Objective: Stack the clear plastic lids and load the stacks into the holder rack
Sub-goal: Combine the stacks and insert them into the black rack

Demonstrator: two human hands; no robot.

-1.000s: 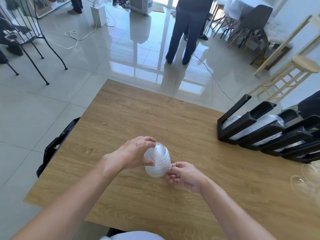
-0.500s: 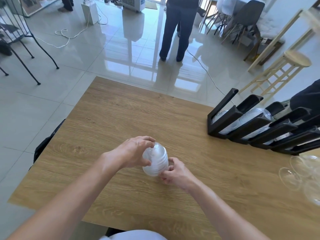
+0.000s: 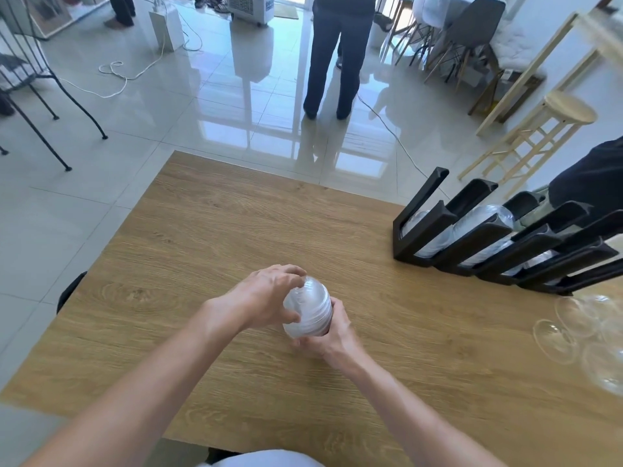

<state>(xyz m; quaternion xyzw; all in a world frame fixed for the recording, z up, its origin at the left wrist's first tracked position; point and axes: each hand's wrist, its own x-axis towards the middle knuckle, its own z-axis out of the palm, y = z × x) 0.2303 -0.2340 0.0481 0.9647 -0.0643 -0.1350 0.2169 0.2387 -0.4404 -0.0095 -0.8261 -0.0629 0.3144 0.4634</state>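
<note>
A stack of clear domed plastic lids (image 3: pixel 310 308) sits between both hands just above the middle of the wooden table (image 3: pixel 209 230). My left hand (image 3: pixel 266 299) grips the stack's top and left side, fingers curled over the dome. My right hand (image 3: pixel 332 338) holds the stack's base from below and the right. A black slotted holder rack (image 3: pixel 485 237) stands at the table's right, with clear lid stacks lying in several of its slots. Loose clear lids (image 3: pixel 580 328) lie on the table in front of the rack, at the right edge.
A person in dark trousers (image 3: pixel 337 52) stands on the tiled floor beyond the table. A wooden stool (image 3: pixel 553 119) is at the far right, metal chairs at the far left. Cables run across the floor. A dark sleeve (image 3: pixel 593 173) shows behind the rack.
My right hand has slid further under the stack's base and the stack has lifted slightly and tilted. The camera view has shifted, so the rack appears further left.
</note>
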